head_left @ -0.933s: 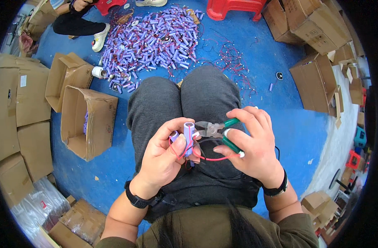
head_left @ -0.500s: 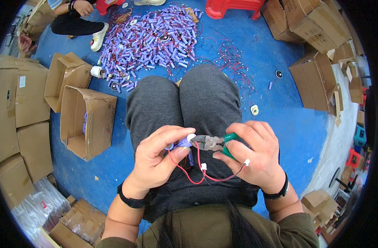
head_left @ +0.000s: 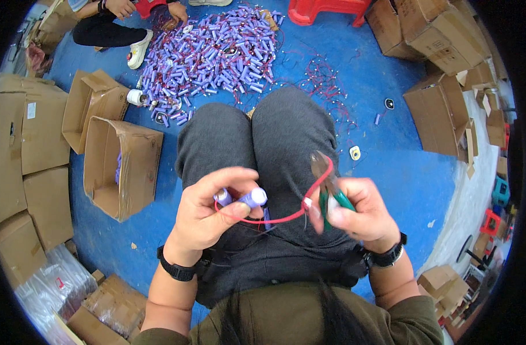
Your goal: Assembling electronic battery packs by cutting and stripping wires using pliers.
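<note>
Above my lap, my left hand (head_left: pixel 208 210) is closed around two purple cylindrical battery cells (head_left: pixel 253 198), their pale ends pointing up and outward. My right hand (head_left: pixel 363 215) grips green-handled cutting pliers (head_left: pixel 329 183), jaws tilted up and away from the cells. A red wire (head_left: pixel 283 219) runs in a curve from the cells across to the pliers and loops up beside the jaws. Near my right fingertips there is a small white connector (head_left: pixel 307 203), blurred. Another purple cell (head_left: pixel 267 217) shows below the held ones, against my trousers, partly hidden.
Beyond my knees lies a large heap of purple cells (head_left: pixel 211 57), with loose red wires (head_left: pixel 326 80) to its right. Another person's hand (head_left: pixel 178 11) reaches the heap's far edge. Open cartons (head_left: pixel 142 172) stand left, more cartons (head_left: pixel 438 112) right. A red stool (head_left: pixel 326 10) is behind.
The pliers have moved right, away from the cell's end, and turned upward, with the red wire drawn along. The other person's second hand has appeared at the heap.
</note>
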The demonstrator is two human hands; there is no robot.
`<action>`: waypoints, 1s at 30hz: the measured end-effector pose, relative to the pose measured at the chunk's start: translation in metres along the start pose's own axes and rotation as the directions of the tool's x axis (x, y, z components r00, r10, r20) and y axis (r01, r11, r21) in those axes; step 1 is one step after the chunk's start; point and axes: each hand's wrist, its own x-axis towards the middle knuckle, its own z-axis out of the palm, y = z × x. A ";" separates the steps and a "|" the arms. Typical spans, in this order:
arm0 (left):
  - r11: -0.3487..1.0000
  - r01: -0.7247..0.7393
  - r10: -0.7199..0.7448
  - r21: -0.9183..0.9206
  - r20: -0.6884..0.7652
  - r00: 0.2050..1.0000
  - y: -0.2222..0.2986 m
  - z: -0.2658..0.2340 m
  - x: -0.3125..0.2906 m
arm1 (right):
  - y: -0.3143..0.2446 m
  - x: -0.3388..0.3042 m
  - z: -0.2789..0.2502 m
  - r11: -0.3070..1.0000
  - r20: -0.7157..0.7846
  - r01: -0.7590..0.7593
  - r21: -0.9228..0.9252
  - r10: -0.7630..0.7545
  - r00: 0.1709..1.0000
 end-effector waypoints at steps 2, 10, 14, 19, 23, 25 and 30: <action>0.996 0.049 -0.053 -0.073 -0.066 0.996 -0.001 0.004 0.001 | -0.007 0.002 -0.018 0.475 0.011 0.181 -0.861 -0.339 0.941; 0.993 0.118 -0.110 0.023 -0.208 0.972 -0.007 0.023 0.006 | -0.038 -0.030 -0.015 0.329 -0.148 0.080 -0.941 -0.611 0.778; 0.954 0.072 -0.027 0.292 -0.157 0.987 -0.004 0.029 0.010 | -0.041 -0.005 0.009 -0.027 0.162 0.182 -0.983 -0.590 0.791; 0.831 0.013 -0.006 0.556 -0.015 1.000 0.003 0.029 0.006 | -0.039 0.005 0.014 -0.224 0.300 0.211 -0.952 -0.522 0.799; 0.800 -0.002 0.011 0.600 -0.012 1.000 0.002 0.030 0.006 | -0.032 0.007 0.019 -0.250 0.375 0.286 -0.925 -0.480 0.793; 0.809 0.002 0.019 0.588 -0.029 0.999 0.001 0.033 0.007 | -0.029 0.007 0.017 -0.253 0.388 0.299 -0.920 -0.490 0.781; 0.709 -0.043 0.031 0.704 0.029 0.999 0.000 0.032 0.009 | -0.026 0.006 0.023 -0.249 0.365 0.274 -0.929 -0.486 0.794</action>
